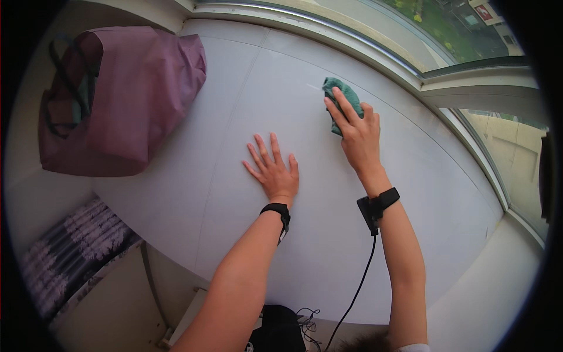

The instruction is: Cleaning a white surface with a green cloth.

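Note:
On the white windowsill surface (pixel 246 185) my left hand (pixel 277 174) lies flat, palm down, its fingers spread and holding nothing. Farther out and to the right, my right hand (pixel 358 127) grips a folded green cloth (pixel 345 94) and presses it against the same surface. Two of its fingers lie stretched over the cloth, and part of the cloth is hidden under the hand. A faint pale streak shows beside the cloth's far left edge. Each wrist wears a black strap; a cable (pixel 358 290) runs from the device on the right one.
A maroon bag (pixel 132 97) with black straps lies at the far left. Window frames (pixel 352 48) border the back and right. Below the left edge hangs patterned fabric (pixel 92 237). Tangled thin black wires (pixel 311 325) show near my body.

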Demonstrator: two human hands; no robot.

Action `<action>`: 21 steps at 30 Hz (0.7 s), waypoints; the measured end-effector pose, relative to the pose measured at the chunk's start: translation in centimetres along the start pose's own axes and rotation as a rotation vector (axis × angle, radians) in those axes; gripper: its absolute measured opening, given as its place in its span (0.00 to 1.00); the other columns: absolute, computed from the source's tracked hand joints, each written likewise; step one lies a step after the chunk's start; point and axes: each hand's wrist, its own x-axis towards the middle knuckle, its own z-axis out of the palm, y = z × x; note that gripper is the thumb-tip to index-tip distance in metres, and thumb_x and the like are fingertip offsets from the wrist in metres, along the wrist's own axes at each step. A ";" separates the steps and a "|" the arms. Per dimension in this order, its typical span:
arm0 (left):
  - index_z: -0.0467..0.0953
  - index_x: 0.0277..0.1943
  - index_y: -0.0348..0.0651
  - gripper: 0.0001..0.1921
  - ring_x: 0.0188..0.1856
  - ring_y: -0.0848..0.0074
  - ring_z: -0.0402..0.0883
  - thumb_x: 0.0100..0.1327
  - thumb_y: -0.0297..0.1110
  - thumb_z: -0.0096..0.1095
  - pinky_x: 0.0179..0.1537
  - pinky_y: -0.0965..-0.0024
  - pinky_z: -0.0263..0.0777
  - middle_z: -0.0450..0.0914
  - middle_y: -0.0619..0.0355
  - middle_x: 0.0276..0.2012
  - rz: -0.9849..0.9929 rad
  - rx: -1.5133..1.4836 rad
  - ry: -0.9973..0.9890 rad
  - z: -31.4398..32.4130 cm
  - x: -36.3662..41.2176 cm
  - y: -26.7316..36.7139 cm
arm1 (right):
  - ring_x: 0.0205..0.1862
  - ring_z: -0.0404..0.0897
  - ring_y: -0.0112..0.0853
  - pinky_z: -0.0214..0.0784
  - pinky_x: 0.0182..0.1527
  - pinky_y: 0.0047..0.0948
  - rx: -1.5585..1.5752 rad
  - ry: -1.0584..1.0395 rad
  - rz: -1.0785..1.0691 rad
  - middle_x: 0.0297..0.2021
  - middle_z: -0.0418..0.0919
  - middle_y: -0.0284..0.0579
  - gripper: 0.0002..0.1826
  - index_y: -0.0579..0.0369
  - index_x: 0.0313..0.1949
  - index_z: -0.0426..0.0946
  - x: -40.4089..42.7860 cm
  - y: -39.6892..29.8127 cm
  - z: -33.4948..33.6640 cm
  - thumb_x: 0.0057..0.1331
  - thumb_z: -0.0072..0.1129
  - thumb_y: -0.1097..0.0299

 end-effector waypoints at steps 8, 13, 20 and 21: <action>0.45 0.70 0.52 0.34 0.72 0.54 0.34 0.64 0.47 0.46 0.65 0.41 0.27 0.37 0.52 0.71 -0.001 0.034 -0.020 0.3 -0.2 -0.1 | 0.45 0.63 0.34 0.60 0.38 0.30 0.033 -0.077 -0.167 0.62 0.59 0.23 0.28 0.41 0.57 0.71 3.1 -8.9 5.9 0.53 0.54 0.69; 0.46 0.70 0.52 0.33 0.72 0.55 0.35 0.64 0.44 0.45 0.65 0.42 0.27 0.39 0.52 0.71 0.000 0.033 -0.024 0.1 -0.2 -0.3 | 0.46 0.64 0.35 0.61 0.40 0.32 -0.143 -0.063 -0.055 0.60 0.62 0.25 0.29 0.42 0.59 0.69 2.9 -6.1 5.6 0.54 0.55 0.66; 0.46 0.70 0.52 0.33 0.72 0.55 0.36 0.63 0.42 0.46 0.65 0.42 0.29 0.39 0.52 0.71 0.003 0.015 -0.019 0.2 -0.3 0.9 | 0.42 0.68 0.38 0.69 0.37 0.38 -0.425 -0.233 0.365 0.63 0.59 0.24 0.36 0.33 0.63 0.59 -3.4 10.2 0.7 0.56 0.50 0.78; 0.46 0.70 0.52 0.33 0.72 0.55 0.36 0.63 0.42 0.45 0.65 0.43 0.29 0.39 0.52 0.71 0.009 0.022 -0.011 0.2 -0.3 0.7 | 0.42 0.68 0.39 0.69 0.37 0.39 -0.444 -0.237 0.401 0.64 0.58 0.25 0.37 0.33 0.64 0.58 -5.5 12.1 0.2 0.55 0.50 0.79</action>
